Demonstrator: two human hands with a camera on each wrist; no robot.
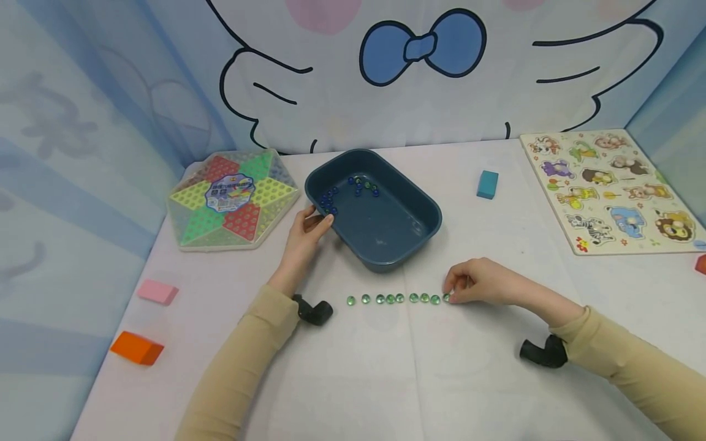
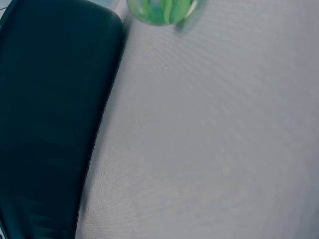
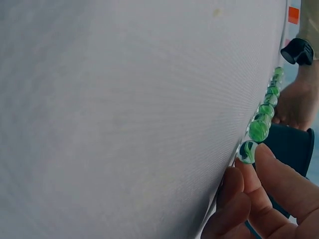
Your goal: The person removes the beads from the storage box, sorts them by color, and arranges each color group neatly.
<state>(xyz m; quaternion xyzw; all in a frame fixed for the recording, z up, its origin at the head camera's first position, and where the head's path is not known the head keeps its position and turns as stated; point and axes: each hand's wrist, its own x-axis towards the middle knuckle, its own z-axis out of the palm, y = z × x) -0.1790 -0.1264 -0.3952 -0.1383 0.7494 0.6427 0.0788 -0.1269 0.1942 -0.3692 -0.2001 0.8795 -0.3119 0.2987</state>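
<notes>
Between the thumb and fingertips of my right hand (image 1: 478,282) is a clear green-swirled marble (image 3: 247,152), pinched at the table surface. It forms the right end of a row of several similar green marbles (image 1: 390,299). My left hand (image 1: 303,236) holds the near left corner of a dark blue plastic tub (image 1: 425,199), thumb at the rim. Inside the tub, toward its left and far sides, lie several dark blue marbles (image 1: 329,201) and a few green ones. The left wrist view shows the tub's outer wall (image 2: 55,109) and one green marble (image 2: 160,9), but no fingers.
A hexagonal Chinese checkers box (image 1: 220,211) lies left of the tub. Pink (image 1: 157,292) and orange (image 1: 137,348) blocks sit near the left edge. A teal block (image 1: 488,184) and an animal puzzle board (image 1: 612,190) are at right; a red block (image 1: 701,264) shows partly.
</notes>
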